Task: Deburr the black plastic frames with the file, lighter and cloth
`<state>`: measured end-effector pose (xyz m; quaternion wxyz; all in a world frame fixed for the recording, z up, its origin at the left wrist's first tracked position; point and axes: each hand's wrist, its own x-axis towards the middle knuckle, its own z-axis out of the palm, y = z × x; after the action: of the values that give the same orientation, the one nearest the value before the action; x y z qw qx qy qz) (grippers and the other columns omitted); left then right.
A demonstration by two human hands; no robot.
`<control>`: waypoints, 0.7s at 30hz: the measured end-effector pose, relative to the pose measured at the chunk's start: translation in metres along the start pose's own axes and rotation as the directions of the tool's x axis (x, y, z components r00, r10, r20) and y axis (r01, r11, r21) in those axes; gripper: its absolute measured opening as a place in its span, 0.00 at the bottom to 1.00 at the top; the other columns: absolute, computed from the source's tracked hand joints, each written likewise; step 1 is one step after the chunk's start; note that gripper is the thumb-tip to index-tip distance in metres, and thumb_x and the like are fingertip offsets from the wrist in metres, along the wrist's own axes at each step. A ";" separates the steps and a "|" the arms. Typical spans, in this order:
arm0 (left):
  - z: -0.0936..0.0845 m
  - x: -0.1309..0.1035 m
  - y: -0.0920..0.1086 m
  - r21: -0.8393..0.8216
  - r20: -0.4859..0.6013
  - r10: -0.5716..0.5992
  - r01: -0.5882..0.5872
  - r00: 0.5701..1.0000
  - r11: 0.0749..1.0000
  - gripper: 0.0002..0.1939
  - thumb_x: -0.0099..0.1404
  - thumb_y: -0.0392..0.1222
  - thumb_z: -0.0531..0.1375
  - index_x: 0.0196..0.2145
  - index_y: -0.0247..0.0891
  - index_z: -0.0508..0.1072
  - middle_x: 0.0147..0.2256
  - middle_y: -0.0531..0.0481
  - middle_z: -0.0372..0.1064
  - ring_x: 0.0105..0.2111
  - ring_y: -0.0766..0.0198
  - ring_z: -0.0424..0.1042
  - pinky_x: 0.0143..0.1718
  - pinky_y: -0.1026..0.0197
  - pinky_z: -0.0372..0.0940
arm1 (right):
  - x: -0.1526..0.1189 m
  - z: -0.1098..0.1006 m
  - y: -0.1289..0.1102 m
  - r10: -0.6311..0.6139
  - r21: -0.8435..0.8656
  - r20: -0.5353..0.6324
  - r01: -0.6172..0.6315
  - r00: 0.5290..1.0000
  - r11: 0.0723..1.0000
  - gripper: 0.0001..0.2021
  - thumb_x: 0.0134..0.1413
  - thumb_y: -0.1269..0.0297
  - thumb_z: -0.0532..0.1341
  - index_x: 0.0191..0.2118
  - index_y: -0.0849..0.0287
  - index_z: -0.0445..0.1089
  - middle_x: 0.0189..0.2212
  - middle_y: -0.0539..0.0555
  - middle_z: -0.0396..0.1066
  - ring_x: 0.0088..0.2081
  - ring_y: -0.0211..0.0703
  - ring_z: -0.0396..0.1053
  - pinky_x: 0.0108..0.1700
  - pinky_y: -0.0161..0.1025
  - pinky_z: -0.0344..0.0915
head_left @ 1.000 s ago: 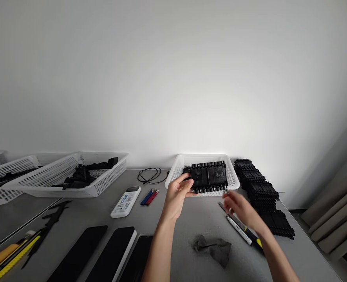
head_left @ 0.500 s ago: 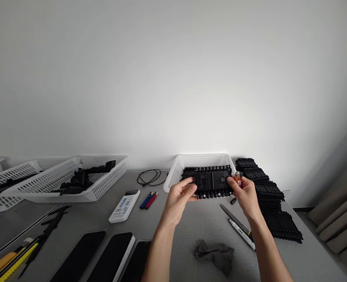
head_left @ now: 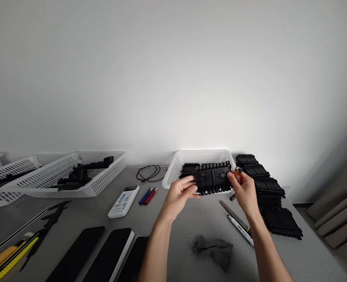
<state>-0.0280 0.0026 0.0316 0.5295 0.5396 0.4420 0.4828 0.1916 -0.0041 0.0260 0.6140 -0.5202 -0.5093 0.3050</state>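
Note:
A black ribbed plastic panel is held up between both hands, slightly tilted, in front of a white basket. My left hand grips its left edge with thumb and fingers. At the right edge, my right hand pinches the panel; an orange lighter shows by its fingers, and whether it is held too is hard to tell. More black panels lie inside the basket, partly hidden. Several similar black panels are spread in an overlapping row right of my right hand.
A grey cloth, a white marker and a blade-like tool lie near my forearms. Leftward are two lighters, a black cable, a white power bank, dark phone-like slabs and baskets with black parts.
The panel has tilted, its right side now higher than its left. Both hands still hold it. The view has shifted slightly.

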 end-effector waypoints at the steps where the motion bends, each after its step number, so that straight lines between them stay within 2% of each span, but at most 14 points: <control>1: 0.001 0.001 0.000 -0.008 -0.007 0.012 -0.012 1.000 1.000 0.34 0.54 0.50 0.70 0.55 0.30 0.72 0.50 0.32 0.75 0.32 0.55 0.80 0.40 0.51 0.74 | -0.002 0.000 -0.002 -0.009 -0.006 -0.005 0.009 1.000 1.000 0.24 0.54 0.43 0.61 0.40 0.63 0.71 0.23 0.47 0.56 0.25 0.37 0.51 0.27 0.35 0.50; 4: 0.003 0.004 -0.001 -0.036 -0.033 0.046 -0.047 0.998 0.998 0.35 0.52 0.52 0.70 0.53 0.30 0.73 0.47 0.34 0.77 0.35 0.52 0.79 0.37 0.52 0.75 | -0.009 -0.001 -0.011 -0.061 -0.064 -0.047 0.058 0.997 0.996 0.20 0.60 0.43 0.54 0.41 0.57 0.67 0.26 0.48 0.57 0.27 0.40 0.54 0.29 0.36 0.53; 6: 0.004 0.007 -0.001 -0.042 -0.054 0.058 -0.060 0.997 0.997 0.35 0.50 0.54 0.71 0.51 0.31 0.74 0.45 0.36 0.78 0.38 0.50 0.79 0.37 0.52 0.75 | -0.015 -0.002 -0.015 -0.087 -0.057 -0.040 0.085 0.995 0.995 0.18 0.63 0.44 0.49 0.36 0.54 0.63 0.27 0.49 0.56 0.29 0.42 0.54 0.31 0.37 0.55; 7: 0.004 0.008 -0.002 -0.042 -0.066 0.060 -0.063 0.996 0.997 0.35 0.50 0.54 0.71 0.51 0.31 0.74 0.44 0.37 0.78 0.38 0.50 0.79 0.37 0.52 0.75 | -0.017 -0.002 -0.015 -0.080 -0.006 -0.003 0.080 0.997 0.997 0.19 0.63 0.44 0.47 0.33 0.54 0.61 0.27 0.49 0.56 0.29 0.42 0.54 0.32 0.37 0.55; 9: 0.004 0.009 -0.004 -0.038 -0.087 0.051 -0.055 0.995 0.998 0.35 0.50 0.54 0.71 0.51 0.31 0.74 0.43 0.37 0.79 0.37 0.50 0.79 0.38 0.52 0.74 | -0.022 0.002 -0.014 -0.024 0.173 0.172 -0.006 0.985 0.985 0.19 0.62 0.45 0.46 0.29 0.53 0.57 0.26 0.49 0.53 0.29 0.42 0.52 0.30 0.37 0.54; 10: 0.005 0.010 -0.005 -0.039 -0.092 0.045 -0.049 0.995 0.998 0.35 0.50 0.53 0.71 0.51 0.30 0.73 0.42 0.38 0.79 0.35 0.52 0.79 0.39 0.51 0.74 | -0.024 0.005 -0.013 0.012 0.264 0.295 -0.093 0.956 0.960 0.19 0.61 0.45 0.46 0.28 0.53 0.55 0.26 0.48 0.51 0.28 0.41 0.50 0.29 0.36 0.53; 11: 0.006 0.010 -0.006 -0.042 -0.092 0.040 -0.044 0.995 0.998 0.35 0.50 0.53 0.71 0.51 0.30 0.73 0.42 0.38 0.79 0.34 0.53 0.79 0.39 0.51 0.74 | -0.025 0.010 -0.013 0.044 0.331 0.423 -0.200 0.905 0.922 0.19 0.59 0.44 0.47 0.27 0.54 0.54 0.25 0.48 0.50 0.27 0.40 0.48 0.27 0.36 0.51; 13: 0.008 0.010 -0.007 -0.048 -0.070 0.045 -0.048 0.997 0.998 0.34 0.50 0.51 0.70 0.51 0.29 0.72 0.39 0.40 0.79 0.33 0.55 0.78 0.39 0.51 0.74 | -0.028 0.022 -0.012 0.090 0.375 0.652 -0.423 0.753 0.825 0.18 0.55 0.45 0.50 0.26 0.54 0.52 0.24 0.47 0.48 0.26 0.38 0.45 0.26 0.34 0.46; 15: 0.011 0.009 -0.008 -0.040 -0.032 0.060 -0.061 0.998 0.997 0.30 0.52 0.48 0.69 0.49 0.30 0.73 0.36 0.42 0.79 0.34 0.56 0.78 0.39 0.53 0.73 | -0.030 0.034 -0.014 0.113 0.339 0.804 -0.606 0.583 0.720 0.17 0.51 0.47 0.51 0.25 0.55 0.51 0.24 0.46 0.47 0.25 0.36 0.43 0.25 0.34 0.42; 16: 0.012 0.008 -0.007 -0.026 -0.020 0.070 -0.070 0.997 0.997 0.27 0.53 0.47 0.68 0.49 0.31 0.74 0.36 0.43 0.79 0.35 0.56 0.77 0.39 0.54 0.73 | -0.031 0.039 -0.015 0.120 0.312 0.849 -0.672 0.515 0.671 0.16 0.49 0.48 0.52 0.25 0.55 0.50 0.23 0.45 0.46 0.24 0.36 0.42 0.25 0.34 0.40; 17: 0.013 0.007 -0.007 -0.005 -0.013 0.081 -0.081 0.997 0.997 0.24 0.55 0.45 0.67 0.48 0.32 0.75 0.35 0.43 0.79 0.36 0.56 0.77 0.40 0.55 0.72 | -0.031 0.042 -0.016 0.130 0.290 0.875 -0.721 0.465 0.630 0.15 0.48 0.49 0.52 0.25 0.55 0.50 0.23 0.45 0.46 0.24 0.35 0.41 0.24 0.34 0.39; 19: 0.014 0.006 -0.006 0.044 0.000 0.109 -0.109 0.994 0.993 0.21 0.58 0.42 0.64 0.48 0.33 0.75 0.36 0.43 0.79 0.37 0.57 0.77 0.41 0.56 0.71 | -0.031 0.046 -0.018 0.158 0.266 0.891 -0.772 0.425 0.577 0.15 0.45 0.50 0.52 0.25 0.55 0.49 0.22 0.44 0.44 0.23 0.34 0.40 0.24 0.33 0.37; 21: 0.015 0.005 -0.006 0.087 0.032 0.142 -0.144 0.989 0.986 0.19 0.60 0.40 0.61 0.49 0.34 0.75 0.36 0.44 0.79 0.37 0.58 0.77 0.42 0.57 0.70 | -0.029 0.047 -0.018 0.192 0.264 0.882 -0.788 0.431 0.557 0.14 0.43 0.51 0.53 0.24 0.55 0.49 0.21 0.44 0.43 0.23 0.34 0.38 0.24 0.33 0.36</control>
<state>-0.0118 0.0061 0.0261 0.4744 0.5991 0.4166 0.4925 0.1362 -0.0201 0.0313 0.3392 -0.2190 -0.3846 0.8301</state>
